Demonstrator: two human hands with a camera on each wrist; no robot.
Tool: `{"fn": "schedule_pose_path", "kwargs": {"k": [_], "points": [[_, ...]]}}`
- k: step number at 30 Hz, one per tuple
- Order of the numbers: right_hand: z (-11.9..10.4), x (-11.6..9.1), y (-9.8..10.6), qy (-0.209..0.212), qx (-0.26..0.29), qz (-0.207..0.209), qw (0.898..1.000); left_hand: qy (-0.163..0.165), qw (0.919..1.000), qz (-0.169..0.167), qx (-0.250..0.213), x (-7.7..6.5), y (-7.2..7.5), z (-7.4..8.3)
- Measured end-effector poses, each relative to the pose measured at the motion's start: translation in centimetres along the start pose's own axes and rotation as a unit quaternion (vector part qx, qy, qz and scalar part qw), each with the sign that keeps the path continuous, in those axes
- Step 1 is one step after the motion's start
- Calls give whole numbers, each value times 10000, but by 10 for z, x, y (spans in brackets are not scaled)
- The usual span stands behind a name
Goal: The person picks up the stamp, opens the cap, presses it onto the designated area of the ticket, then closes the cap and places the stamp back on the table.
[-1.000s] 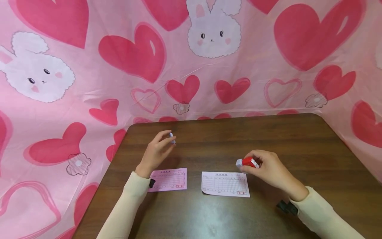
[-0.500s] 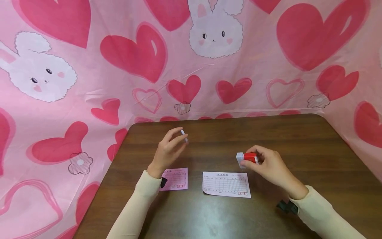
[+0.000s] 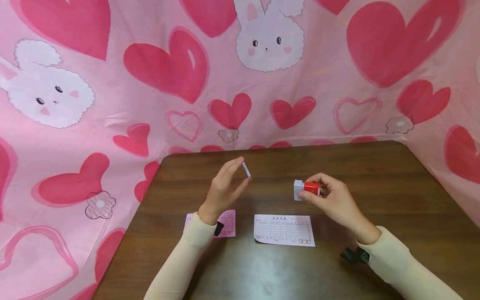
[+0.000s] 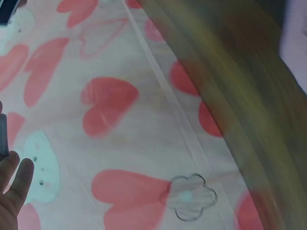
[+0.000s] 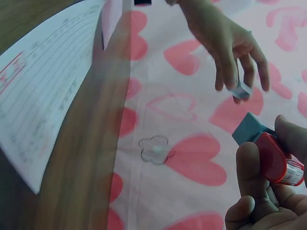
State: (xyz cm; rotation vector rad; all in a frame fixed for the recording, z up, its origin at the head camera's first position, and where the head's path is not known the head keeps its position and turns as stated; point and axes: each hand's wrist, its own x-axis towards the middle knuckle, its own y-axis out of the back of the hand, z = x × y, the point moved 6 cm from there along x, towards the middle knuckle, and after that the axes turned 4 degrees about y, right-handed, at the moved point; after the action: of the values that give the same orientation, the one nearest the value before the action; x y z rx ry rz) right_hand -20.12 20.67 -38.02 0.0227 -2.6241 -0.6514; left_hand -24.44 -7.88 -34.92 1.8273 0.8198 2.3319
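Note:
My right hand (image 3: 339, 204) grips a red stamp (image 3: 312, 188) with a pale, boxy end that points left. It is held above the table, just beyond a white printed form (image 3: 283, 231). My left hand (image 3: 220, 191) pinches a small white cap (image 3: 246, 169) by its edges between thumb and fingertips, level with the stamp and apart from it. In the right wrist view the cap (image 5: 241, 91) lies opposite the stamp (image 5: 272, 158). Under the left wrist is a pink printed form (image 3: 229, 223), partly covered by the sleeve. The left wrist view catches only some fingers (image 4: 20, 184) at its edge.
Both forms lie side by side on a dark wooden table (image 3: 270, 271). A pink cloth (image 3: 258, 91) with hearts and rabbits hangs behind the table and along its sides. Each form bears a red printed box at its lower right.
My left hand has moved right with the cap, closer to the stamp. The right hand has risen slightly, and the stamp has turned so its pale end stands upright, facing the cap.

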Motion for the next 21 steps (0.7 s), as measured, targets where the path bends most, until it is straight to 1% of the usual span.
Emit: {"fn": "schedule_pose_path", "kwargs": {"k": [4,8,14,21], "points": [[-11,6,-9,-12,300,-133,9995,-85,9999,43,-105,4,-6,8],[-17,9,-14,50,511,-96,9986,-216,9997,65,-138,7,-12,14],[-19,13,-18,73,799,-41,9968,-410,9990,72,-183,7,-20,23],[-20,17,-18,9,1135,-79,9935,-445,9985,-79,-295,7,-29,32]]}}
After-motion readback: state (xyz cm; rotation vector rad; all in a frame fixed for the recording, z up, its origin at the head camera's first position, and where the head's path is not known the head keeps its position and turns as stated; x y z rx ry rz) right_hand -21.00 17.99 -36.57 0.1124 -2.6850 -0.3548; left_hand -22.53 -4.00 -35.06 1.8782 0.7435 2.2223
